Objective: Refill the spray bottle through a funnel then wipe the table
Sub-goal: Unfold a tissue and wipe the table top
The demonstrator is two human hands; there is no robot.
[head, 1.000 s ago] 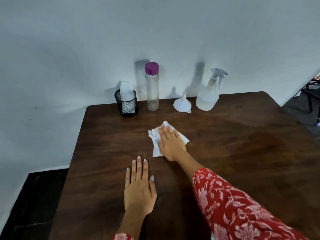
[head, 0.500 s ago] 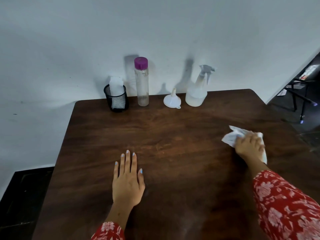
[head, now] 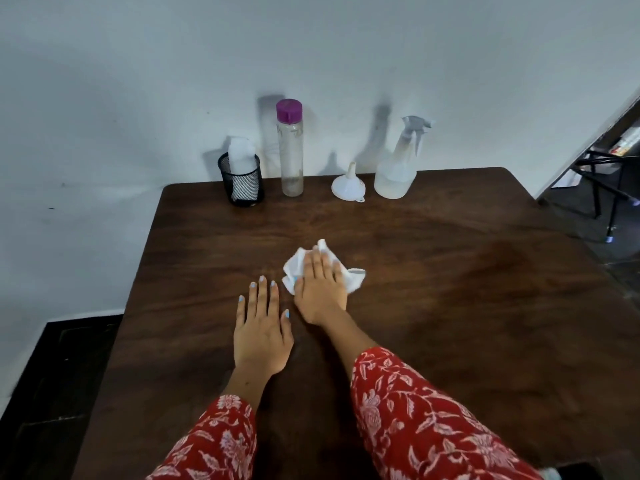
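Head view, right hand flat on tissue (fingers straight), left hand splayed on table.

The right hand, pressing the white tissue flat, has swept back from the table's right side to just beside the left hand's fingertips, nearer than a second ago, the tissue seemingly more crumpled under its palm.

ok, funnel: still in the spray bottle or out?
Out. The funnel stands wide end down on the table, spout up, just left of the spray bottle, which has its trigger head on.
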